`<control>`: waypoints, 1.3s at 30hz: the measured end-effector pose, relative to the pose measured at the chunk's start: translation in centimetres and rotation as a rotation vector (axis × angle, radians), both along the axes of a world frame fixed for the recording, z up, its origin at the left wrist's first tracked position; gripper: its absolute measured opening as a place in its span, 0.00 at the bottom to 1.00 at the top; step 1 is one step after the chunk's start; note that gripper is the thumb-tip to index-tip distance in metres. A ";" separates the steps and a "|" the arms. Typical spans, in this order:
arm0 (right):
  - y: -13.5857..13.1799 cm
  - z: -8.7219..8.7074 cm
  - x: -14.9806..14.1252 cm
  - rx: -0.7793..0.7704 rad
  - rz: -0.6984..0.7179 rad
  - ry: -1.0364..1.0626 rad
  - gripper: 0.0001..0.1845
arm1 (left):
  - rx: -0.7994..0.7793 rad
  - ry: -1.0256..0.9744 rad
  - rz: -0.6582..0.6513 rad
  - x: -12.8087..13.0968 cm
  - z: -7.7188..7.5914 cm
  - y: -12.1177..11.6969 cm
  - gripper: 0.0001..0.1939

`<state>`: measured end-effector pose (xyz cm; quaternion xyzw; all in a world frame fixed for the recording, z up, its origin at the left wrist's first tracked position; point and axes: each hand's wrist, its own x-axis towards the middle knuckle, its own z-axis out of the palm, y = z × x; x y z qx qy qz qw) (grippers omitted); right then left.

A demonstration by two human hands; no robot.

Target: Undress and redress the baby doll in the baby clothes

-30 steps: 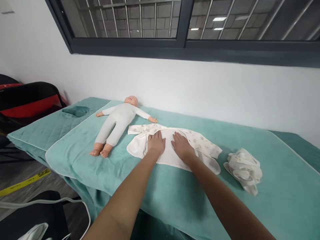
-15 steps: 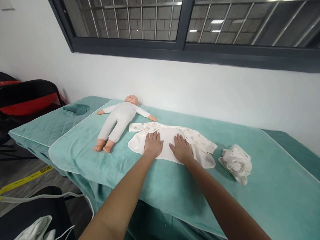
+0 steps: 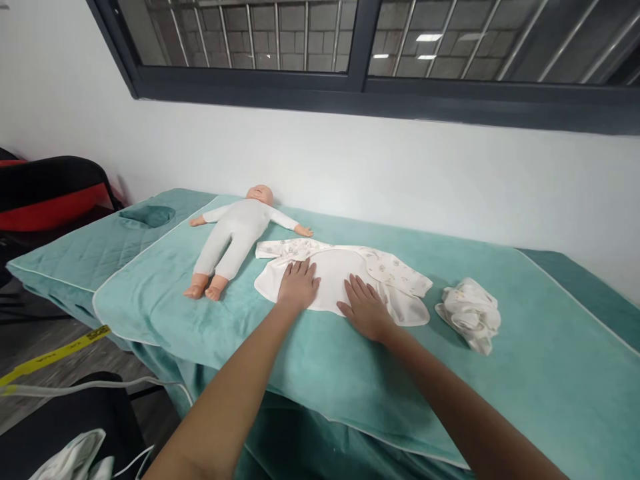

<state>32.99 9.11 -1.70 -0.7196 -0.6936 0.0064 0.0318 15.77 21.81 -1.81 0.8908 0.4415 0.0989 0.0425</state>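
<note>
A white baby top with patterned sleeves lies spread out on the green-covered bed. My left hand rests flat on its left part, fingers stretched out. Against its lower edge, right of the middle, my right hand also lies flat with the fingers slightly spread. Neither hand grips the cloth. A baby doll in a white bodysuit lies on its back to the left, arms out, one hand close to the top's left sleeve. To the right sits a crumpled bundle of white patterned cloth.
The green bed cover runs along a white wall under a dark-framed window. A face hole shows at the bed's left. Black and red chairs stand at the far left. A pale cable crosses the lower left.
Both hands have slid slightly toward me over the baby top and moved a little farther apart. The view has shifted slightly. The doll and the bundle lie as before.
</note>
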 end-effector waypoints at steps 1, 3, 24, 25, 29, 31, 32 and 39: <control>0.0 0.0 0.1 -0.007 0.015 0.009 0.39 | 0.009 -0.031 -0.001 0.0 -0.1 -0.1 0.28; 0.3 0.0 0.4 -0.028 0.039 0.030 0.40 | 0.016 -0.126 -0.005 -0.1 -0.1 -0.2 0.25; 10.6 -1.3 -5.5 0.146 0.140 0.073 0.41 | -0.380 -1.193 0.194 -1.9 -0.6 2.0 0.13; 10.3 -1.5 -6.3 0.168 0.155 0.086 0.41 | -0.412 -1.240 0.194 -1.9 -0.5 1.9 0.12; 9.2 -1.8 -8.6 0.189 0.203 0.147 0.38 | -0.461 -1.301 0.197 -1.9 -0.1 1.6 0.10; 8.7 -1.8 -9.3 0.190 0.217 0.180 0.38 | -0.473 -1.307 0.194 -1.9 0.1 1.4 0.10; 8.4 -1.7 -9.6 0.191 0.225 0.198 0.38 | -0.484 -1.312 0.192 -2.0 0.2 1.4 0.10; 5.9 -1.2 -11.2 0.175 0.285 0.265 0.37 | -0.782 -1.444 0.106 -3.1 1.1 1.7 0.13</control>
